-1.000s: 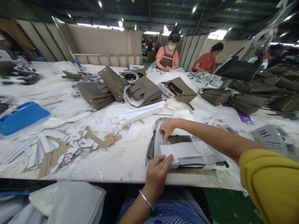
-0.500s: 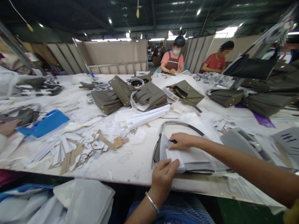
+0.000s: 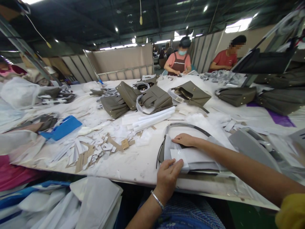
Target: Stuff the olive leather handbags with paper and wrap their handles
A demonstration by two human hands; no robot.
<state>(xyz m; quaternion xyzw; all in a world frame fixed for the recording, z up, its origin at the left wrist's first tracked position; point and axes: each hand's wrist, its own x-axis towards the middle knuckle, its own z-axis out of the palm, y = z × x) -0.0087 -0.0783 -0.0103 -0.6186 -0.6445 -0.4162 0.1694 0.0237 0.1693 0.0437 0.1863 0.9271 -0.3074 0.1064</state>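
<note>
On the table [image 3: 135, 163], half-curled hands [image 3: 167, 176] touch pale wrapping [image 3: 196, 156], any firm grip unclear

Dark bag [image 3: 161, 153] lies flat, strap [image 3: 197, 128] arched, partly under white wrapping [image 3: 199, 155]

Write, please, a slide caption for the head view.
Left hand and right hand on white sheeting over a bag, paper scraps to the left, olive bags beyond.

From where I stand, I cannot read any word, number or brand. A small brown card [image 3: 124, 144] on the table [image 3: 135, 162] perhaps carries some print, but it is too small for reading. At far right, a grey sheet [image 3: 297, 137] shows dark strokes, cut off and unreadable.
</note>
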